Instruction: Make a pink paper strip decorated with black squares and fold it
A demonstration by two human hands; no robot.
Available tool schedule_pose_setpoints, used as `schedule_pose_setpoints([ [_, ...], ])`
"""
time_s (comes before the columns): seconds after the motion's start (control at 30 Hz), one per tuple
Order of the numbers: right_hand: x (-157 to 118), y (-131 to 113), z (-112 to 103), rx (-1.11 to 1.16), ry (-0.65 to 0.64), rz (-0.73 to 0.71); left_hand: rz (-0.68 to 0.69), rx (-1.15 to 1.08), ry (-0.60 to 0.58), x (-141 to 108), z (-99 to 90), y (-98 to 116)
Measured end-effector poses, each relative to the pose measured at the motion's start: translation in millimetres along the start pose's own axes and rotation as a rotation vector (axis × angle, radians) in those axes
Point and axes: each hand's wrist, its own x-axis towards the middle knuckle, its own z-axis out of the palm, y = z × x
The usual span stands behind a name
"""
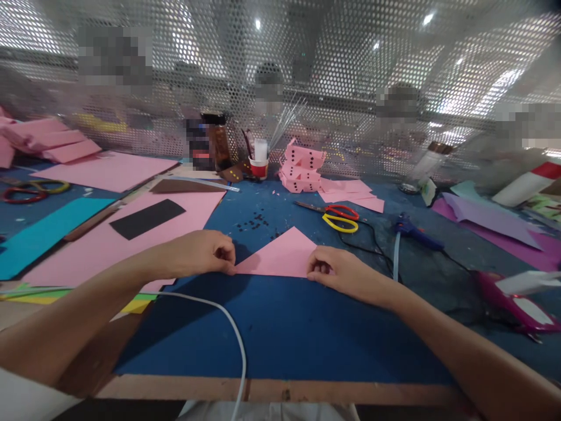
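Observation:
A sheet of pink paper (280, 255), folded into a triangle, lies flat on the blue table mat (307, 333) with its peak pointing away from me. My left hand (204, 252) pinches its left corner between thumb and curled fingers. At the right end of the folded edge, my right hand (335, 266) is closed on the paper, covering that corner. Behind the paper, scissors (339, 218) with red and yellow handles rest on the mat. Small black paper dots (254, 222) are scattered beyond the triangle's left side.
On the left are pink sheets (109, 169), a black paper piece (148, 219) and a turquoise strip (52, 231). Rightward sit a blue glue gun (418, 232) and purple paper (495, 219). A dotted pink paper form (302, 166) stands behind; a white cable (236, 330) crosses the front.

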Motion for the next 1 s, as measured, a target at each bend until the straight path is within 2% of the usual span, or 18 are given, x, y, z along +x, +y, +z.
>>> schedule_pose_setpoints([
  [0.33,0.4,2.9,1.7,0.008,-0.002,0.002,-0.006,-0.036,-0.013,-2.6,-1.8,0.5],
  [1.0,0.8,2.3,1.3,0.009,-0.002,-0.002,-0.014,0.037,0.014,-4.8,-1.2,9.7],
])
